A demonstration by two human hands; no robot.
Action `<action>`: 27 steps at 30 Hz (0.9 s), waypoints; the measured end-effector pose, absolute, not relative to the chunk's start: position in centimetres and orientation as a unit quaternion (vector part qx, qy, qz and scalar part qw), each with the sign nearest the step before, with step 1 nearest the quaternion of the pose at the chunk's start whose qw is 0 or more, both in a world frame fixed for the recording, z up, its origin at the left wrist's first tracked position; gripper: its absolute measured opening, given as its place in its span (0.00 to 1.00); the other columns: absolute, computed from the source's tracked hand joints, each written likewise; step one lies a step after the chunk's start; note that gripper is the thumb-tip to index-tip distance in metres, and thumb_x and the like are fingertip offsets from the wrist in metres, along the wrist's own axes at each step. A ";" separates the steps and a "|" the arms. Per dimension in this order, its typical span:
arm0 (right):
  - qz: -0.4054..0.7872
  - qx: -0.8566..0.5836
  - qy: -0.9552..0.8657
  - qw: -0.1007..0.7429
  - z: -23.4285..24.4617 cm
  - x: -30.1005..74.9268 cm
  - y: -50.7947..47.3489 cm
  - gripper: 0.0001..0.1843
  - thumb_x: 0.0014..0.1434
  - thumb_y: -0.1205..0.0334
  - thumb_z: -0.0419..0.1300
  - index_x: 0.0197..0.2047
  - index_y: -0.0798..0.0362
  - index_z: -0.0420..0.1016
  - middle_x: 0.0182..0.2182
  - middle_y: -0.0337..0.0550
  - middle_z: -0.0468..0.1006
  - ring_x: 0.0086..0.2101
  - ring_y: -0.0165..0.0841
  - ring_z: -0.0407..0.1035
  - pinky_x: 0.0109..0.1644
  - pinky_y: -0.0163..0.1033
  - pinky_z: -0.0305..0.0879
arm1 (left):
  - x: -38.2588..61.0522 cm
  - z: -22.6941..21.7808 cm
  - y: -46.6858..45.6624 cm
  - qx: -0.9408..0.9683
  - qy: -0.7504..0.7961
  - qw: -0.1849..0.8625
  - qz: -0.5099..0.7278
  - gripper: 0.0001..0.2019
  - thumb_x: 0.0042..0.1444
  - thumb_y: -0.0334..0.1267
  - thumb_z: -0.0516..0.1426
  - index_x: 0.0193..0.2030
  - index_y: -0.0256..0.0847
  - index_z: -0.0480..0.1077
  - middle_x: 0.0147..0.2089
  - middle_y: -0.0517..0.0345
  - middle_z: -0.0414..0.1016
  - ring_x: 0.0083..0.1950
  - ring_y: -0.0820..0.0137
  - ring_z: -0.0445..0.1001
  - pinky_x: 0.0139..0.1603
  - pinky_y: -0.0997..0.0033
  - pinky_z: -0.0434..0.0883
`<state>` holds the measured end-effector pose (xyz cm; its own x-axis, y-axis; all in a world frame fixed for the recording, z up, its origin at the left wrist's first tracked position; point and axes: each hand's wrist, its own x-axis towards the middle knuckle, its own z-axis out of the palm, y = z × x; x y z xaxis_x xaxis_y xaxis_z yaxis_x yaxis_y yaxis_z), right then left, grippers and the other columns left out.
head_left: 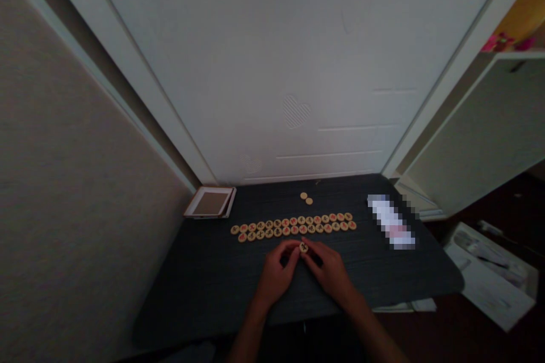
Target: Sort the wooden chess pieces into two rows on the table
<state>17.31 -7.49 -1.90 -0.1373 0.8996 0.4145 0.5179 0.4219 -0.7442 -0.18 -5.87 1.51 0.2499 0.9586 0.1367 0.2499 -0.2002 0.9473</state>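
Observation:
Between the fingertips of my left hand [277,272] and my right hand [331,272] is a round xiangqi piece [304,247] with a dark character facing up. Fingers of both hands close on its two sides, just in front of the rows. Beyond my hands, two long rows of xiangqi pieces [293,221] lie side by side, some marked in red and some in black. Farther back, two plain-faced pieces [304,195] lie apart from the rows, touching or nearly touching each other.
A shallow open box [232,202] sits at the table's back left corner. At the right lies a pixelated white object [392,224]. The dark table [204,283] meets a white panel [255,96] behind. Below on the right, an open white box [489,289] holds assorted items.

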 end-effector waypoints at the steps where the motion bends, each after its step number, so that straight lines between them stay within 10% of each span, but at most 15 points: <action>1: 0.215 -0.490 -0.724 0.437 -1.9 17.3 -7.5 0.21 0.67 0.60 0.59 0.63 0.45 0.71 0.46 0.45 0.82 0.44 0.38 0.78 0.51 0.43 0.76 | -0.2 1.5 -5.9 0.658 0.459 0.436 0.407 0.10 0.65 0.42 0.56 0.48 0.44 0.76 0.46 0.54 0.82 0.46 0.64 0.81 0.51 0.66 0.76; 27: 0.217 -0.446 -0.738 0.457 -1.5 17.2 -7.8 0.23 0.66 0.66 0.59 0.64 0.44 0.69 0.49 0.46 0.80 0.48 0.38 0.76 0.54 0.44 0.75 | -0.2 1.0 -5.6 0.612 0.466 0.479 0.423 0.09 0.58 0.41 0.63 0.42 0.41 0.73 0.38 0.57 0.82 0.40 0.66 0.81 0.43 0.69 0.75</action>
